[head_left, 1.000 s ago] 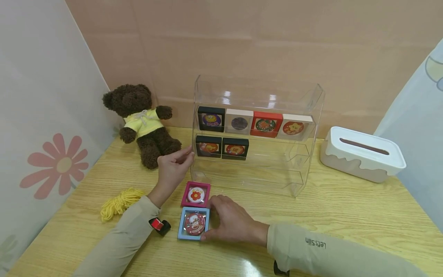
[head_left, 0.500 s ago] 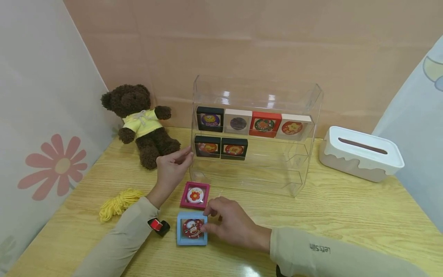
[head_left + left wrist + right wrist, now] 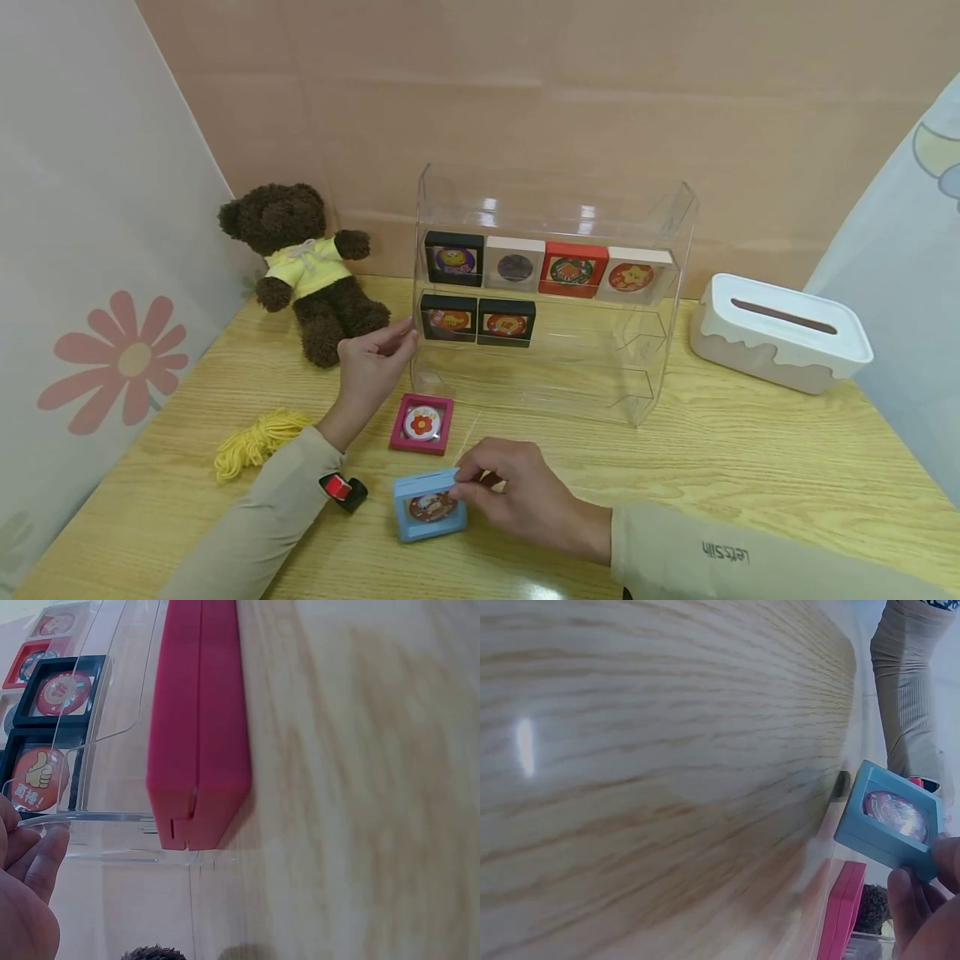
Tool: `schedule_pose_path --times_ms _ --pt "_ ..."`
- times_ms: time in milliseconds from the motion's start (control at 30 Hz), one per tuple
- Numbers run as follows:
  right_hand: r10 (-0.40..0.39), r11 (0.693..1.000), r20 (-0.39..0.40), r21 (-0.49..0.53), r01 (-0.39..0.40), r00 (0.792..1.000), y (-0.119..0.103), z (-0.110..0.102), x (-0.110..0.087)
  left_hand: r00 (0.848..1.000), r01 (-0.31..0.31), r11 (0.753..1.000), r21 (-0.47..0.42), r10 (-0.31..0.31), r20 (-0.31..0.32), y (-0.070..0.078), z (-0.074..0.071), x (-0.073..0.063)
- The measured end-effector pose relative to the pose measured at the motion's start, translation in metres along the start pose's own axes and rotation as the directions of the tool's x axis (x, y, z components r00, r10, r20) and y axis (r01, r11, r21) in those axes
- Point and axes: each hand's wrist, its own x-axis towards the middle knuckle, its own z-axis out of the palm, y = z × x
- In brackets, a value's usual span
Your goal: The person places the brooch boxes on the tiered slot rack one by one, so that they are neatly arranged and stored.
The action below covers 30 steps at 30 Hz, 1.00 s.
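My right hand [image 3: 525, 492] pinches the right side of a light blue square frame [image 3: 406, 512] with a round red badge inside. The frame is tilted up, and the right wrist view shows it lifted over the table. My left hand [image 3: 371, 367] pinches the left side edge of a clear acrylic rack [image 3: 577, 375]. A magenta frame [image 3: 398, 433] with a flower badge lies on the table just in front of the rack. On the rack's upper tier stand several framed badges, including a red frame [image 3: 573, 250]. Two black frames [image 3: 507, 305] stand on the tier below, at the left.
A brown teddy bear [image 3: 330, 308] in a yellow shirt sits left of the rack. Yellow yarn [image 3: 262, 442] lies by my left forearm. At the right stands a white tissue box [image 3: 780, 333]. A beige wall rises behind.
My right hand has drawn the blue frame away from the magenta one, toward me, and tipped it up off the table. The left hand stays at the rack's edge.
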Motion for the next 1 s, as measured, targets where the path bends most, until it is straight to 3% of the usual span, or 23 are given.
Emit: schedule_pose_path --times_ms 267,533,1000 --pt "-0.016 0.999 -0.033 -0.048 0.014 0.999 0.0 -0.021 -0.007 1.0 0.014 1.0 -0.006 -0.015 -0.005 0.002 0.0 0.0" --pt "-0.154 0.981 -0.124 -0.141 0.136 0.98 0.012 -0.047 -0.012 1.0 0.031 1.0 -0.006 -0.031 -0.003 0.002 0.0 0.0" --pt "-0.193 0.94 -0.182 -0.315 0.129 0.964 0.027 -0.09 -0.017 1.0 0.022 1.0 0.0 -0.022 -0.001 0.002 0.0 0.0"
